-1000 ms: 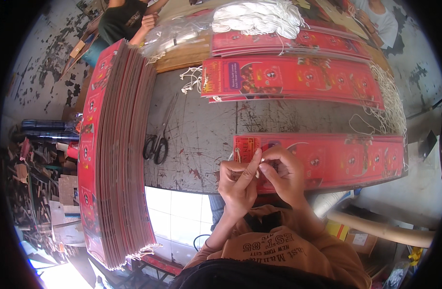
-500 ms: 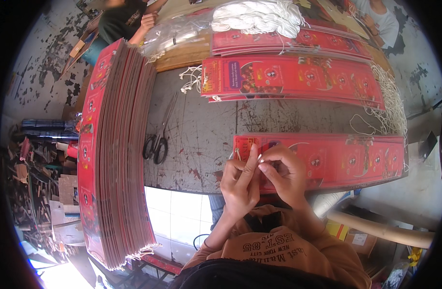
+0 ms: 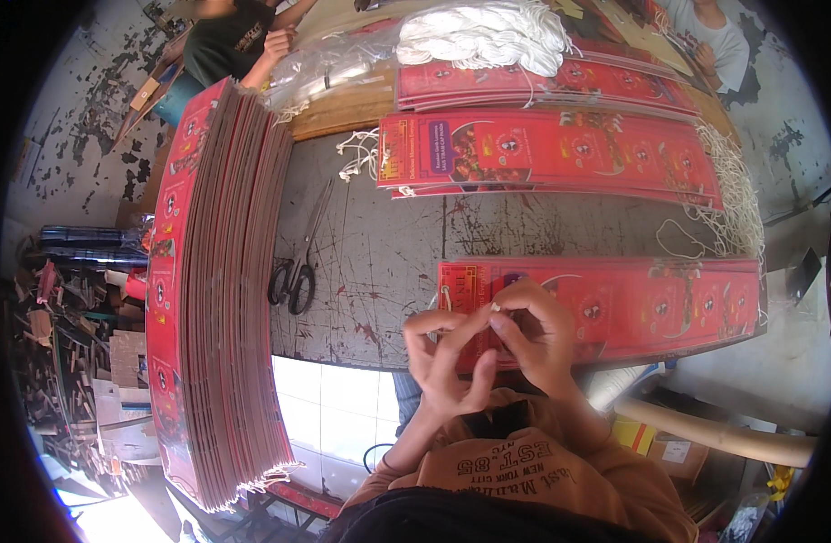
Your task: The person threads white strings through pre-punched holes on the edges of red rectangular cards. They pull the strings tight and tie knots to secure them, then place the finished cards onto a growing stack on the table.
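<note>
Over the near edge of the table, a long red printed card [image 3: 614,303] lies flat, with a white string [image 3: 446,297] through its left end. My right hand [image 3: 544,337] pinches a small white end of string [image 3: 496,309] between thumb and forefinger. Close beside it is my left hand [image 3: 447,360], fingers spread and thumb held away from them. Its forefinger reaches to the pinched string end; whether string loops round that finger I cannot make out. Both hands partly cover the card's left part.
Left stands a tall stack of red cards [image 3: 185,299]. Black-handled scissors [image 3: 293,285] lie beside it. Farther back are more red cards [image 3: 560,154] with strings hanging off, and a white string bundle [image 3: 483,36]. Two other people sit across the table.
My left hand has drawn slightly left and down, its thumb now apart from its fingers. My right hand keeps its pinch almost in place.
</note>
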`<state>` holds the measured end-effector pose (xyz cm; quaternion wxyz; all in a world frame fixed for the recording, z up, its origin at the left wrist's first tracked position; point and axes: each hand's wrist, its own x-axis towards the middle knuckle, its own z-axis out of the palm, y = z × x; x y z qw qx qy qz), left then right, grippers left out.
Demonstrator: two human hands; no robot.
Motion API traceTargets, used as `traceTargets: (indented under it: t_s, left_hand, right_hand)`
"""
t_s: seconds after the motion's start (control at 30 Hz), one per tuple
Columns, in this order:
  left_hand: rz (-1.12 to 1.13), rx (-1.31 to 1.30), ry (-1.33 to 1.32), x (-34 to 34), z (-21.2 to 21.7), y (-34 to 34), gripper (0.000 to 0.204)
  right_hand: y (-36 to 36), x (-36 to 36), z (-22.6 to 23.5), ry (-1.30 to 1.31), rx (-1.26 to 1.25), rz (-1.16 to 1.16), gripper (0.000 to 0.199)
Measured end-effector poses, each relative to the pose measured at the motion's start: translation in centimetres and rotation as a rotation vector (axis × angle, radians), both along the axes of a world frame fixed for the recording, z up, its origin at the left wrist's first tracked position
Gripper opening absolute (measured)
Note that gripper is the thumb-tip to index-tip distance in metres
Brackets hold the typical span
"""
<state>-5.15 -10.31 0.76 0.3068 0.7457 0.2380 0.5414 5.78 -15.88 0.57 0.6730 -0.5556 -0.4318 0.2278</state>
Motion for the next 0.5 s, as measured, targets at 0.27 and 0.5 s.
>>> traceTargets:
  t_s: [0.27, 0.5]
  left_hand:
    - [-0.25, -0.275, 0.378, -2.7, 1.1, 0.4, 0.035]
    - [-0.324, -0.815, 0.129, -3.4, 1.4, 0.9, 0.028]
  right_hand:
    - [-0.1, 0.3, 0.7, -0.129, 0.086, 0.053, 0.015]
    - [-0.1, 0.4, 1.9, -0.357, 0.14, 0.422, 0.02]
